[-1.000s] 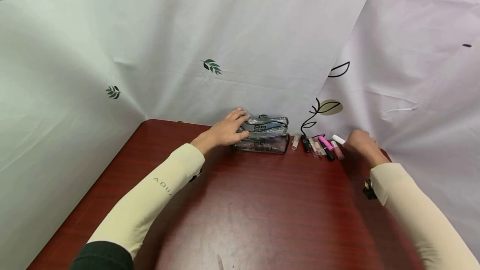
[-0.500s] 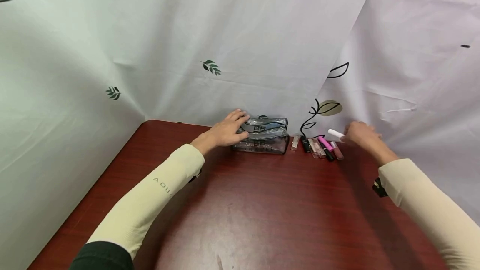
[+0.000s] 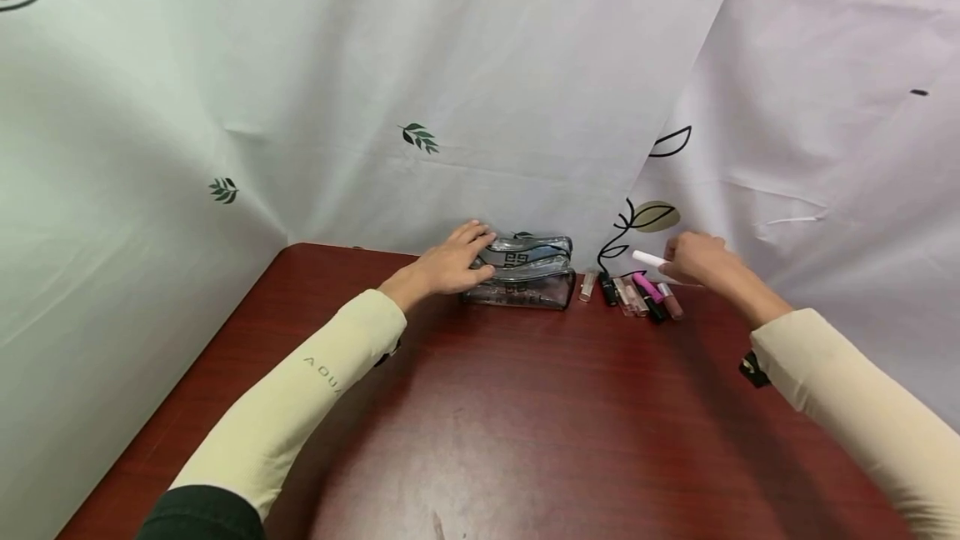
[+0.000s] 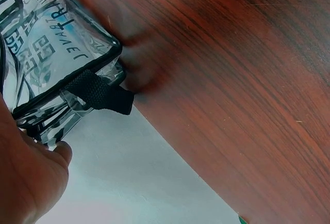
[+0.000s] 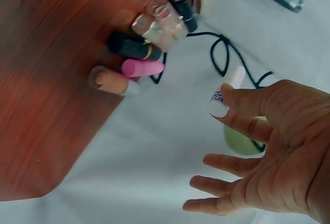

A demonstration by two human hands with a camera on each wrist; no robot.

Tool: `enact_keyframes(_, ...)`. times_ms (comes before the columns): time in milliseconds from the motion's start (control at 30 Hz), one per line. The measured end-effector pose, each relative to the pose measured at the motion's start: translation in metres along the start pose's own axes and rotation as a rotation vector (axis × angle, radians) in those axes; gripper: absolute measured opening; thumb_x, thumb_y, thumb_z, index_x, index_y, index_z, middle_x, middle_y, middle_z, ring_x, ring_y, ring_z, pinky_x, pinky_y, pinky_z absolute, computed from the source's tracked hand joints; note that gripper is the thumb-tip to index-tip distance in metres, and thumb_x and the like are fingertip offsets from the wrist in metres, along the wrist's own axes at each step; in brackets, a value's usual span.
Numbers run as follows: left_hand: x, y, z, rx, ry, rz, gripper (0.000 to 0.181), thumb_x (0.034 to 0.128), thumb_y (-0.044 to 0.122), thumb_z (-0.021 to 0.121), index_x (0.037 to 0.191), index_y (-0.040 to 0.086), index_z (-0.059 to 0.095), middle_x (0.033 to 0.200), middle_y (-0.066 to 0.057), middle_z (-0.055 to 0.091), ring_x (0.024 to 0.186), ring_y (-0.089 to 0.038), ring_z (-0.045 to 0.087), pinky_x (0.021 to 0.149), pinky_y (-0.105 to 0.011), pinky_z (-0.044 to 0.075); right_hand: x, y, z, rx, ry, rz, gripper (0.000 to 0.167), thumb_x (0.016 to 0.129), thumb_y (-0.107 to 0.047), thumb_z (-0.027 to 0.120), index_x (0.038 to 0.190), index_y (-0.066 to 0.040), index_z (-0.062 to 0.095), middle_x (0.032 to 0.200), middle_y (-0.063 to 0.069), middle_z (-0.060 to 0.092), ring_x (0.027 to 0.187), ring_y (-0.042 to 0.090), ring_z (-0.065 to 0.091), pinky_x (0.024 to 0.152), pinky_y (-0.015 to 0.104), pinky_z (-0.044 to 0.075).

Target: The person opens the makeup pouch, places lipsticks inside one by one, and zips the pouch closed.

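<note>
The white tube [image 3: 647,258] sits right of centre in the head view, pinched between the thumb and forefinger of your right hand [image 3: 701,259]. Your left hand [image 3: 448,263], fingers extended, rests on the clear bag [image 3: 528,288] near centre. Between them, small cosmetic tubes [image 3: 648,287] lie on the desk [image 3: 510,407].
</note>
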State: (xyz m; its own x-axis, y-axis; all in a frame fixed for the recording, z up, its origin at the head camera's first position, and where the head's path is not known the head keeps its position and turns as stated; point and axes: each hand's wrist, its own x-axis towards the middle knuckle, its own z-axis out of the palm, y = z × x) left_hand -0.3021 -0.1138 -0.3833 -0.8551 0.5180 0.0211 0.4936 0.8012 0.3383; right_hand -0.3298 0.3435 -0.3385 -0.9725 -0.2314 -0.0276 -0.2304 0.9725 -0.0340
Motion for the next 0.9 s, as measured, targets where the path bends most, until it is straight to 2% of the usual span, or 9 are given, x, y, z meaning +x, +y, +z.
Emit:
enact_keyframes(33,0.002,-0.003,0.001,-0.006,-0.001,0.005,0.081,0.1144,0.053,0.047,0.182,0.014,0.026,0.192,-0.009,0.016,0.181,-0.03,0.002,0.135,-0.067,0.038,-0.002,-0.006,-0.004,0.009,-0.007,-0.006,0.023,0.097,-0.027,0.082,0.095,-0.005,0.077,0.092,0.02,0.075,0.093,0.047,0.068,0.084,0.066,0.053)
enact_keyframes(133,0.018,-0.028,0.017,0.004,0.02,0.036,0.085,0.1132,0.064,0.043,0.182,0.018,0.026,0.191,-0.007,0.018,0.181,-0.028,0.003,0.133,-0.068,0.04,0.002,-0.014,-0.002,-0.006,0.023,-0.005,0.02,0.095,-0.03,0.082,0.092,-0.01,0.078,0.086,0.014,0.073,0.089,0.041,0.067,0.081,0.063,0.055)
enact_keyframes(267,0.029,-0.047,0.033,0.021,0.036,0.055,0.088,0.1115,0.071,0.041,0.182,0.02,0.027,0.191,-0.006,0.02,0.181,-0.027,0.004,0.129,-0.071,0.044,-0.002,-0.031,-0.005,-0.038,0.059,-0.085,0.017,0.096,-0.028,0.082,0.091,-0.011,0.081,0.082,0.009,0.072,0.086,0.034,0.065,0.075,0.056,0.056)
enact_keyframes(300,0.023,-0.038,0.028,0.021,0.025,0.039,0.086,0.1122,0.066,0.044,0.182,0.019,0.028,0.191,-0.008,0.021,0.181,-0.03,0.005,0.127,-0.075,0.044,-0.005,-0.037,-0.008,-0.042,0.05,-0.1,0.018,0.097,-0.027,0.081,0.093,-0.009,0.081,0.084,0.011,0.073,0.088,0.036,0.066,0.077,0.056,0.056)
enact_keyframes(367,0.021,-0.036,0.028,0.027,0.03,0.046,0.086,0.1118,0.066,0.045,0.181,0.018,0.03,0.19,-0.008,0.023,0.181,-0.029,0.005,0.127,-0.074,0.045,-0.013,-0.052,-0.015,-0.038,0.035,-0.107,0.019,0.098,-0.026,0.079,0.095,-0.007,0.081,0.088,0.014,0.075,0.093,0.04,0.066,0.081,0.058,0.056)
enact_keyframes(467,0.012,-0.022,0.017,0.01,0.014,0.035,0.083,0.1128,0.059,0.047,0.181,0.015,0.03,0.19,-0.01,0.023,0.181,-0.03,0.005,0.129,-0.074,0.042,-0.022,-0.075,-0.027,0.004,-0.007,-0.03,0.021,0.102,-0.026,0.077,0.102,-0.005,0.081,0.105,0.023,0.074,0.108,0.051,0.063,0.093,0.069,0.055)
enact_keyframes(600,-0.001,-0.001,0.004,-0.009,0.003,0.012,0.078,0.1152,0.048,0.049,0.181,0.012,0.028,0.19,-0.013,0.02,0.181,-0.032,0.005,0.135,-0.071,0.036,-0.025,-0.094,-0.033,0.044,-0.011,0.034,0.025,0.105,-0.029,0.074,0.111,-0.005,0.079,0.123,0.031,0.067,0.119,0.062,0.054,0.101,0.078,0.051)
enact_keyframes(767,-0.003,0.004,-0.001,0.021,0.012,0.003,0.077,0.1159,0.046,0.049,0.181,0.011,0.028,0.19,-0.013,0.02,0.18,-0.033,0.007,0.135,-0.07,0.037,-0.021,-0.11,-0.035,0.056,0.035,0.015,0.024,0.105,-0.027,0.073,0.111,-0.005,0.079,0.128,0.031,0.066,0.124,0.062,0.051,0.108,0.08,0.045)
enact_keyframes(900,0.003,-0.002,0.0,0.012,-0.003,0.007,0.079,0.1151,0.052,0.047,0.181,0.014,0.028,0.191,-0.012,0.02,0.18,-0.032,0.006,0.134,-0.072,0.037,-0.02,-0.125,-0.033,0.064,0.057,-0.002,0.02,0.106,-0.025,0.072,0.11,-0.006,0.079,0.131,0.027,0.066,0.131,0.061,0.049,0.114,0.079,0.042)
